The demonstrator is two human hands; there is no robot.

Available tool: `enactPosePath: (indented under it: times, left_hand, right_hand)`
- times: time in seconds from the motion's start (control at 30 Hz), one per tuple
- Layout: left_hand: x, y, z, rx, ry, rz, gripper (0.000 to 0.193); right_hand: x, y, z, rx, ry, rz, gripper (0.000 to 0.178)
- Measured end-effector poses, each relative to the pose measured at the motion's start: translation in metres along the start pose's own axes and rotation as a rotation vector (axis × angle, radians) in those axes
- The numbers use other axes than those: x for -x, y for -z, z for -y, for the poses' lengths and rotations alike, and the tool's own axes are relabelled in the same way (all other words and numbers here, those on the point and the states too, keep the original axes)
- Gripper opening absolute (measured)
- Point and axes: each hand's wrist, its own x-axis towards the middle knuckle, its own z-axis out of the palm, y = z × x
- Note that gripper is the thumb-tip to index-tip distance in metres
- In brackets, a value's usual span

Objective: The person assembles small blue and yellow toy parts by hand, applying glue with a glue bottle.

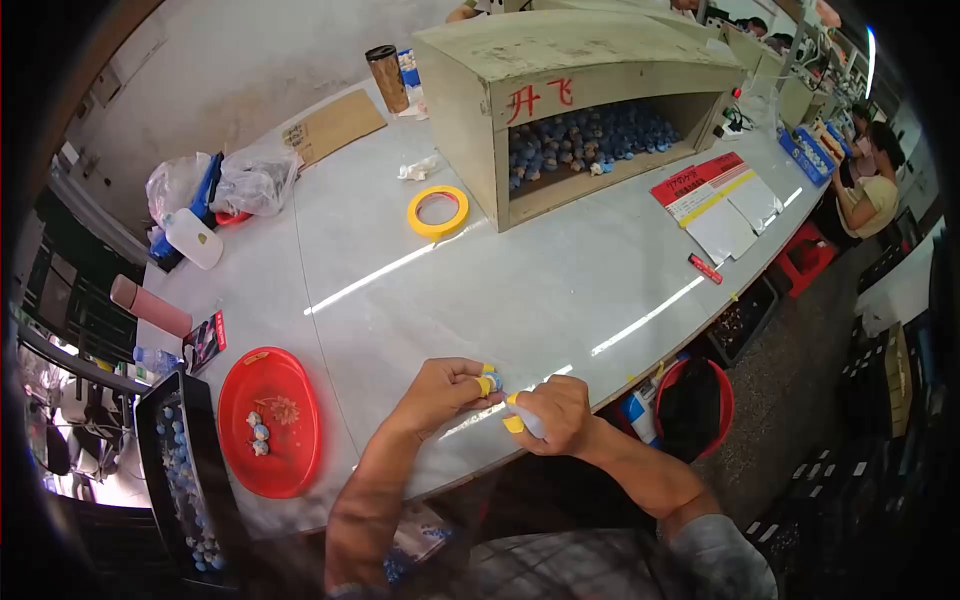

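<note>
At the far left edge of the frame a black tray (pixel 190 470) of small blue-and-white pieces stands beside a red oval plate (pixel 270 422) with a few such pieces on it. Above them, toward the upper left, lie a pink cylinder (pixel 150 306), a white bottle (pixel 193 238) and crumpled plastic bags (pixel 250 180) on the pale grey table (pixel 520 290), which curves across the middle of the frame and shows long streaks of reflected light.

At lower centre, the left hand (pixel 440 392) pinches a small blue-and-white figure (pixel 491 381) between taped fingertips, closed on it. Just to its right, the right hand (pixel 555 415) is wrapped around a white tool (pixel 527 420); the two hands nearly meet.

Above centre lies a yellow tape roll (pixel 437 211), and beside it an open-fronted wooden box (pixel 580 100) full of blue pieces. To the right are red-and-white sheets (pixel 720 195); below the table edge is a red bucket (pixel 695 405). At the upper right, other people sit at a further bench.
</note>
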Motion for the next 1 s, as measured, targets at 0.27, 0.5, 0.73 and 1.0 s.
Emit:
enactPosePath:
  times: [0.27,0.5,0.73,1.0]
  left_hand:
    - [0.0016,-0.0027,-0.0029,0.0,0.003,-0.002,0.032]
    - [0.0023,-0.0026,-0.0017,0.023,-0.003,-0.004,0.032]
    - [0.001,-0.0022,-0.001,0.051,0.003,-0.01,0.029]
    - [-0.0005,-0.0013,-0.0006,0.04,-0.002,0.003,0.029]
  right_hand:
    - [-0.004,0.0002,-0.0004,0.03,-0.033,-0.084,0.027]
    - [-0.0059,-0.0018,-0.0003,0.016,-0.043,-0.081,0.021]
    - [-0.0022,-0.0027,-0.0011,0.029,-0.019,-0.09,0.026]
    - [0.001,-0.0015,-0.0018,-0.029,-0.019,-0.06,0.026]
